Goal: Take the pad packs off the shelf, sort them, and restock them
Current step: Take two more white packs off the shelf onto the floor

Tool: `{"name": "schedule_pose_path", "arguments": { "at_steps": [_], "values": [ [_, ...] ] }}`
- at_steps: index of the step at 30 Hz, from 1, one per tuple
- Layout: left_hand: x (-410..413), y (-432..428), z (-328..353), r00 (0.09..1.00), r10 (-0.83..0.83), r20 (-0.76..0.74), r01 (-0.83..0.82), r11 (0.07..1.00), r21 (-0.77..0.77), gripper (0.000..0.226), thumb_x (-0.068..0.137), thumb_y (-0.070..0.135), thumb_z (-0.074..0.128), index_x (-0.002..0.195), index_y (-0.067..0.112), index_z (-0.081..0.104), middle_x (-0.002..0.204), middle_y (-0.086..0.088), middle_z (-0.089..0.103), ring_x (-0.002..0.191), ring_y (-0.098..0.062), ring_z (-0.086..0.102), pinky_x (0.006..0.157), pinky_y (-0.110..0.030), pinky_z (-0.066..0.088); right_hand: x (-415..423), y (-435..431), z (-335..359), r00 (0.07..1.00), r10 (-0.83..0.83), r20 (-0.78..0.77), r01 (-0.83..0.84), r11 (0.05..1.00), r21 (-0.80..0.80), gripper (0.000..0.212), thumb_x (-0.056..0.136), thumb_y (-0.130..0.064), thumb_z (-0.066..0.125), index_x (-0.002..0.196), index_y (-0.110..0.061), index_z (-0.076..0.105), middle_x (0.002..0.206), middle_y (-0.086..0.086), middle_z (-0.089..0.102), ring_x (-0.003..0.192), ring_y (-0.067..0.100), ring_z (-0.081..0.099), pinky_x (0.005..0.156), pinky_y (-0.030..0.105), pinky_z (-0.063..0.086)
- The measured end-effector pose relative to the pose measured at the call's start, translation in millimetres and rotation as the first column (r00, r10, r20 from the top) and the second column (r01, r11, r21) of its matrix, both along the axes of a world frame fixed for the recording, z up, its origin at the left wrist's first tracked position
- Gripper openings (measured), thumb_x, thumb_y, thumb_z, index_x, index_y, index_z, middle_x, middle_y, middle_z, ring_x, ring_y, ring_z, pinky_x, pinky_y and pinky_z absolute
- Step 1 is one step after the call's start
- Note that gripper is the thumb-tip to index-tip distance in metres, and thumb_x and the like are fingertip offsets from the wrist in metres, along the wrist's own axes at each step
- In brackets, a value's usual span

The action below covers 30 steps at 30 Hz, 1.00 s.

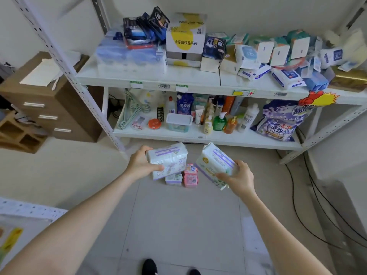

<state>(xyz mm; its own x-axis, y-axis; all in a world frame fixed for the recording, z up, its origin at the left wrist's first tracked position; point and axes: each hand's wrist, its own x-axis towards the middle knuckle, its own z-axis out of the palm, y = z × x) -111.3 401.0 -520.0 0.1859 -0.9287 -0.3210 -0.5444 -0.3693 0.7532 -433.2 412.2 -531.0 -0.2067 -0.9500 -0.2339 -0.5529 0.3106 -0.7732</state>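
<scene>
- Two white-and-purple pad packs are held above the floor, near the shelf [198,86]: the left hand [140,163] grips the left pack [168,161], the right hand [241,178] grips the right pack [215,163]
- Between them on the floor lie a small purple pack [174,179] and a pink pack [190,176]
- On the far upper level, a white box [185,32] reads "片仔癀饮品系列"
- On the lower level stands a lidded clear tub [179,122], contents unclear; to its right a bag [278,126] reads "DETERGENT"

Floor [178,215]: pink pack [190,177] + small lilac pack [174,179] side by side. Top shelf [139,74]: white/yellow box [185,36], jumbled packs [286,77].
</scene>
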Motion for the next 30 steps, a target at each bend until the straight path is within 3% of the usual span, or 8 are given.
{"name": "schedule_pose_path", "arguments": {
  "at_steps": [3,10,18,22,26,30],
  "values": [
    [23.7,-7.4,-34.5,1.0,-0.028,0.001,0.028,0.997,0.067,0.064,0.053,0.022,0.092,0.105,0.02,0.054,0.097,0.008,0.064,0.082,-0.001,0.057,0.058,-0.013,0.038,26.5,8.0,-39.0,1.0,-0.021,-0.006,0.022,0.998,0.051,0.058,0.061,-0.022,0.087,0.11,-0.015,0.058,0.102,-0.001,0.055,0.09,0.017,0.053,0.078,0.029,0.042],
    [68.8,-29.1,-147.2,0.995,-0.1,-0.019,0.101,0.977,0.185,0.062,0.053,0.024,0.091,0.104,0.021,0.055,0.099,0.007,0.063,0.09,-0.011,0.06,0.064,-0.02,0.044,79.3,30.9,-163.2,0.998,-0.008,-0.055,0.018,0.984,0.179,0.064,0.062,-0.02,0.086,0.118,-0.013,0.058,0.111,0.003,0.056,0.089,0.018,0.053,0.075,0.028,0.039],
    [83.9,-57.8,-323.8,0.991,-0.111,-0.071,0.125,0.963,0.237,0.064,0.053,0.02,0.092,0.106,0.02,0.056,0.102,0.005,0.063,0.094,-0.015,0.061,0.07,-0.023,0.048,107.9,20.6,-326.8,0.997,0.056,-0.061,-0.041,0.972,0.231,0.065,0.059,-0.016,0.088,0.117,-0.013,0.059,0.103,-0.007,0.05,0.08,0.012,0.052,0.063,0.017,0.036],
    [83.1,-66.3,-422.1,0.992,-0.094,-0.086,0.112,0.964,0.24,0.067,0.052,0.02,0.092,0.108,0.021,0.055,0.102,0.003,0.063,0.093,-0.016,0.061,0.07,-0.026,0.048,112.8,13.4,-417.4,0.992,0.09,-0.088,-0.066,0.967,0.247,0.068,0.059,-0.016,0.088,0.12,-0.011,0.058,0.104,-0.006,0.048,0.084,0.013,0.05,0.073,0.022,0.038],
    [82.2,-75.8,-511.9,0.987,-0.134,-0.093,0.152,0.962,0.229,0.066,0.052,0.019,0.093,0.106,0.022,0.055,0.1,0.005,0.064,0.09,-0.014,0.061,0.062,-0.02,0.044,111.2,9.0,-499.9,0.986,0.135,-0.101,-0.106,0.962,0.252,0.068,0.059,-0.017,0.089,0.12,-0.011,0.058,0.105,-0.007,0.047,0.084,0.011,0.048,0.068,0.012,0.031],
    [78.7,-86.6,-586.8,0.982,-0.163,-0.1,0.18,0.964,0.196,0.067,0.051,0.016,0.093,0.107,0.021,0.056,0.099,0.007,0.064,0.088,-0.012,0.061,0.066,-0.02,0.045,106.3,6.1,-571.1,0.981,0.169,-0.097,-0.141,0.96,0.244,0.069,0.057,-0.015,0.089,0.119,-0.01,0.059,0.106,-0.004,0.05,0.085,0.011,0.049,0.067,0.0,0.032]
  ]
}}
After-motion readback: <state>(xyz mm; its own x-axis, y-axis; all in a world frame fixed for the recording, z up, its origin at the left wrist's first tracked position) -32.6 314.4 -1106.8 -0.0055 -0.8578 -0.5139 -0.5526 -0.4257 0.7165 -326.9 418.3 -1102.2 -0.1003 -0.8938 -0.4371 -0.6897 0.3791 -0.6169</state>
